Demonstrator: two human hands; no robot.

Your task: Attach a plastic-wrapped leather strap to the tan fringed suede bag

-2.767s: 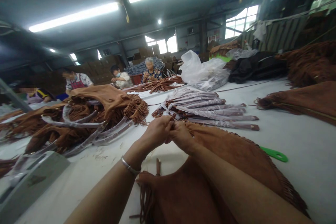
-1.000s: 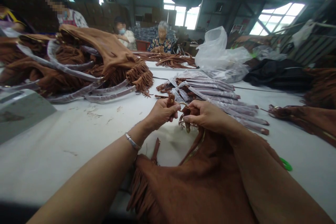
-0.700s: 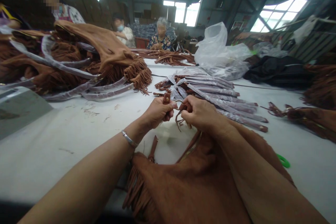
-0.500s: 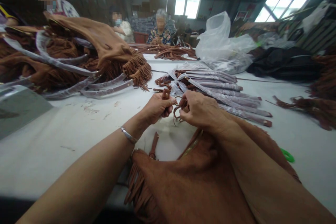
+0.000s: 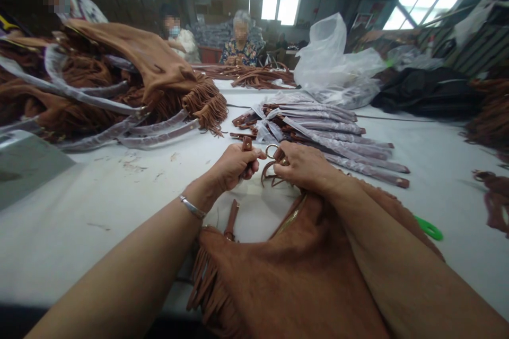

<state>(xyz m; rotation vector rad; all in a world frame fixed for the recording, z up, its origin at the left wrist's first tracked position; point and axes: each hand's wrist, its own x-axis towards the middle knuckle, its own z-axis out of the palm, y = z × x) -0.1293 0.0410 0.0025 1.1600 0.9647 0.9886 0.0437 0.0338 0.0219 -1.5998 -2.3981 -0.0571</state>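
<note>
Now the left hand (image 5: 233, 168) grips a leather tab (image 5: 247, 143), the right hand (image 5: 304, 167) a ringed strap (image 5: 277, 158), fingers closed.

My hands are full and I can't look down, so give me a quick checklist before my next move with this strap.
Left hand on the brown leather strap end: ok, gripped in the fist, end standing up.
Right hand at the metal ring: ok, ring beside its fingers, thin leather strands hanging below.
Strap passed through ring: cannot tell, hands hide it.
Short strap tab on the bag: ok, lying uncovered beside the left forearm.
Zipper of the fringed suede bag: cannot tell if closed, partly covered.
</note>
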